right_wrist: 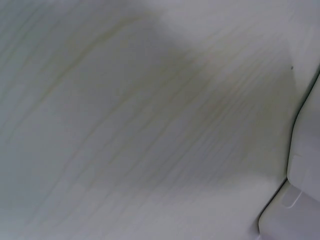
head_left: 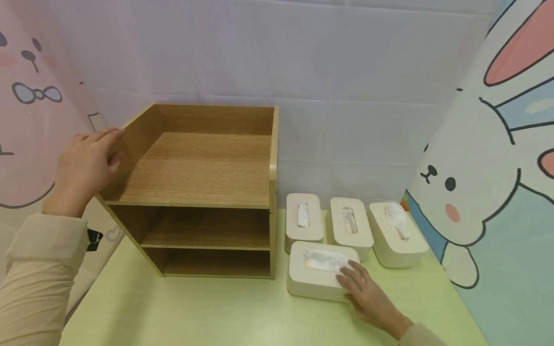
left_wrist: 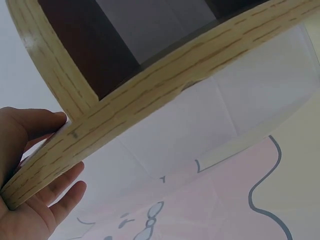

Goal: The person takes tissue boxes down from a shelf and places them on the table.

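Observation:
A wooden shelf unit [head_left: 203, 168] with an open top tray and lower compartments stands on the table. My left hand [head_left: 88, 163] grips the upper edge of its left side panel [left_wrist: 115, 115]; in the left wrist view the thumb lies on one side of the board and the fingers on the other. At the right, my right hand [head_left: 368, 295] rests its slightly bent fingers on the right end of a white tissue box [head_left: 316, 286], the frontmost one, lying crosswise with tissue in its slot. The right wrist view does not show the hand.
Behind the front box stand three more white tissue boxes: a left one [head_left: 304, 230], a middle one [head_left: 361, 235] and a right one [head_left: 398, 257]. The pale green table [head_left: 207, 312] meets a white cloth backdrop [head_left: 368, 96] and cartoon-printed side panels.

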{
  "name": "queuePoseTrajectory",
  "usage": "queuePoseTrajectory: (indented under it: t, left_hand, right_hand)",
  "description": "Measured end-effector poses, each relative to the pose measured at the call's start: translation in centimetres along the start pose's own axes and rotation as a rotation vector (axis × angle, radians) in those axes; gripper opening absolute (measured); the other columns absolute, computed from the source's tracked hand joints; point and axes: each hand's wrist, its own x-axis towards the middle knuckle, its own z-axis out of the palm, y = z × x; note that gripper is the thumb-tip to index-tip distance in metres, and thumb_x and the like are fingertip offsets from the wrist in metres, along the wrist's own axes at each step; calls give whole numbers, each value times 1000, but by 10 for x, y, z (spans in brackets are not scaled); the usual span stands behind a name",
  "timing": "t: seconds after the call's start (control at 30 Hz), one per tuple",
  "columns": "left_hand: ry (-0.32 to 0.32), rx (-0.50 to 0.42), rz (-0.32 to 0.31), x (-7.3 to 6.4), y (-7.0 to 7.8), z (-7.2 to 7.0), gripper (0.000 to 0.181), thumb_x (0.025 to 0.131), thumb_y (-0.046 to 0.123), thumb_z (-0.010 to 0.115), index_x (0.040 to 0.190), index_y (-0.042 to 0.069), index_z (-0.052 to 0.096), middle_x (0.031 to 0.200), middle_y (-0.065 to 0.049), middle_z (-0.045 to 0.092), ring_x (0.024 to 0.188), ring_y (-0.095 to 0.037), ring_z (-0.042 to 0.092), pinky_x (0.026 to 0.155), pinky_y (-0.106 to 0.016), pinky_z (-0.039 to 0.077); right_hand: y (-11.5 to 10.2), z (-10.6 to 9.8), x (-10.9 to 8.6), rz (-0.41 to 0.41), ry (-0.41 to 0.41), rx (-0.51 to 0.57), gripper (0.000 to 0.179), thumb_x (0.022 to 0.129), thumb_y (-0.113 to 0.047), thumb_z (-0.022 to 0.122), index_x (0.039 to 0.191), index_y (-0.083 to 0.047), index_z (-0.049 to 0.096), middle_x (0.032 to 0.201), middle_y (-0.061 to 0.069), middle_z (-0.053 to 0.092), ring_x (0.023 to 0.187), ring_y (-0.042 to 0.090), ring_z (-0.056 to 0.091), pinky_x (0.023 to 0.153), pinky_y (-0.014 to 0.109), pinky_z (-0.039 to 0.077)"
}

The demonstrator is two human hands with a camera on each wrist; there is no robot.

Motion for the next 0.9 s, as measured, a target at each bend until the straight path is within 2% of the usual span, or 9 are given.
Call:
queuePoseTrajectory:
  t: [0.07, 0.17, 0.37, 0.5, 0.6, 0.7, 0.83, 0.9]
  left_hand:
    - [-6, 1, 1, 0, 0, 0, 46, 84, 6, 54, 129, 3, 47, 129, -22, 50, 105, -49, 42, 90, -61, 35]
    - [-1, 4, 9, 1, -1, 0, 47, 83, 6, 54, 129, 3, 47, 130, -22, 50, 105, -49, 42, 90, -61, 35]
    - [27, 18, 50, 2, -1, 0, 46, 81, 4, 55, 127, 1, 48, 126, -23, 52, 103, -50, 44, 89, -59, 36]
    - [5, 42, 83, 4, 0, -2, 46, 81, 3, 54, 127, 0, 47, 125, -25, 52, 101, -51, 44, 85, -62, 36]
    - [-32, 68, 88, 5, 2, -5, 47, 82, 4, 52, 129, 0, 46, 127, -24, 51, 99, -53, 44, 77, -65, 36]
    - [-45, 98, 76, 5, 7, -9, 47, 82, 5, 50, 128, 2, 45, 127, -24, 50, 101, -53, 43, 75, -66, 36]
    - [28, 122, 79, -4, 21, -10, 46, 80, 6, 52, 126, 2, 48, 125, -24, 52, 106, -50, 42, 80, -66, 35]
    - [64, 122, 102, -12, 30, -10, 47, 80, 9, 56, 126, 2, 49, 126, -23, 52, 110, -49, 42, 85, -65, 35]
  right_hand:
    - [1, 0, 0, 2, -6, 2, 37, 98, -25, 34, 116, -1, 55, 114, 16, 57, 110, 43, 49, 103, 34, 38]
    - [2, 0, 0, 6, -26, 20, 38, 98, -26, 35, 117, 0, 55, 115, 17, 56, 110, 42, 49, 110, 32, 28]
    - [4, -4, 2, 38, -71, 48, 41, 97, -30, 36, 117, -1, 56, 117, 17, 56, 113, 41, 48, 115, 34, 19]
    - [5, -10, 7, 84, -75, 26, 44, 96, -34, 37, 116, 0, 56, 118, 18, 55, 113, 40, 47, 118, 35, 11]
    - [5, -17, 14, 142, -70, 8, 46, 95, -35, 39, 118, 1, 55, 119, 19, 55, 114, 41, 47, 116, 40, 15]
    - [7, -25, 22, 228, -103, -9, 46, 94, -35, 43, 122, 0, 52, 123, 19, 53, 117, 39, 45, 114, 43, 17]
    - [10, -39, 35, 354, -147, -9, 50, 90, -32, 52, 129, -1, 46, 129, 18, 49, 123, 38, 40, 117, 39, 12]
    - [12, -45, 41, 398, -148, -11, 52, 90, -32, 53, 131, -1, 44, 130, 19, 47, 125, 40, 37, 117, 38, 10]
